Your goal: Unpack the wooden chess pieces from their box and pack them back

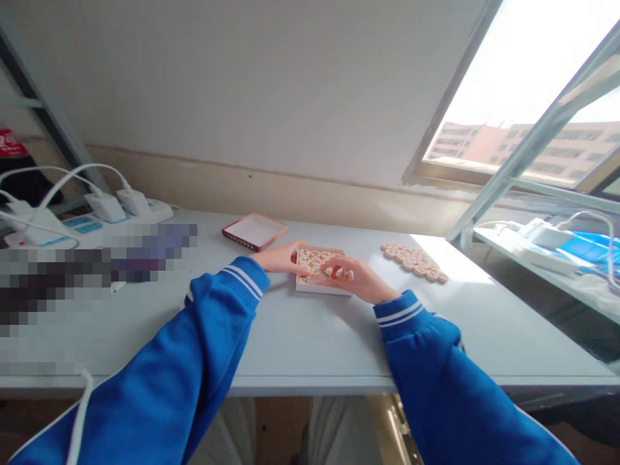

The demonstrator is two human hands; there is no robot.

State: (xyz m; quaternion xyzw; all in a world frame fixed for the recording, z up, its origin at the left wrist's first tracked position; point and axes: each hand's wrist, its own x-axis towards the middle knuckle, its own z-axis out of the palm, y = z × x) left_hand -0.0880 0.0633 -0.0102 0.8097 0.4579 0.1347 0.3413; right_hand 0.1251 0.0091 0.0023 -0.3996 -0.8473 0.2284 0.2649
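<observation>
An open white box (322, 290) stands on the desk in front of me, holding several round wooden Chinese chess pieces (312, 257) with dark characters on top. At its left side, my left hand (281, 257) grips the edge, thumb and fingers closed against it. Over the right part of the box, my right hand (356, 274) has its fingers bent down at the pieces; whatever is between the fingertips is hidden. More Chinese chess pieces (414, 261) lie face down or blank-looking in close rows to the right. Behind my left hand rests the red-edged box lid (256, 230), inside up.
On the left, a white power strip (82, 226) carries chargers and looping cables. A blurred-out patch (145, 258) covers things beside it. Metal bed-frame bars (504, 168) rise at the right near a side shelf (542, 252). A wall (271, 116) bounds the desk's back.
</observation>
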